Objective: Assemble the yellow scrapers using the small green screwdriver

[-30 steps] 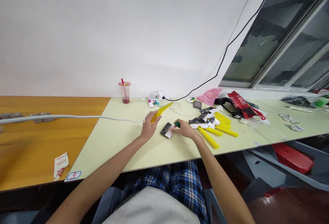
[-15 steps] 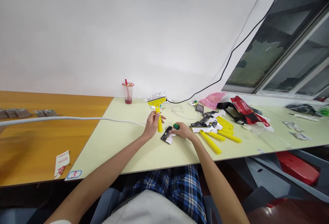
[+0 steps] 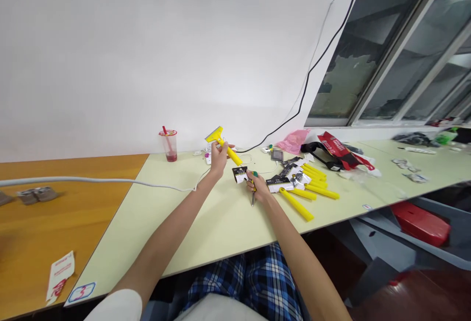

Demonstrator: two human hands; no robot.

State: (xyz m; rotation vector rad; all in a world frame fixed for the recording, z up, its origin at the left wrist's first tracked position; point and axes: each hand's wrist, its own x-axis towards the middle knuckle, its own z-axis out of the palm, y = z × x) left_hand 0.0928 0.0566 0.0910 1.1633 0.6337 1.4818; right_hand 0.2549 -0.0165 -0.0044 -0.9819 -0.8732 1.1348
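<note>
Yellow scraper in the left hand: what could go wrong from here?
1. The yellow scraper is in the left hand alone and might twist if the grip loosens.
2. The right hand holds a screwdriver close beside the card and could scuff it.
3. A white cable passes close by the left forearm and might snag.

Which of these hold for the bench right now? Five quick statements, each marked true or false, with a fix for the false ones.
1. The left hand holds a yellow scraper. True.
2. The right hand holds no tool. False: the right hand holds a green-handled screwdriver.
3. Several yellow handles lie to the right of the right hand. True.
4. The cup has a blue straw. False: the straw in the cup is red.
5. The pink bag lies to the left of the cup. False: the pink bag is to its right.
</note>
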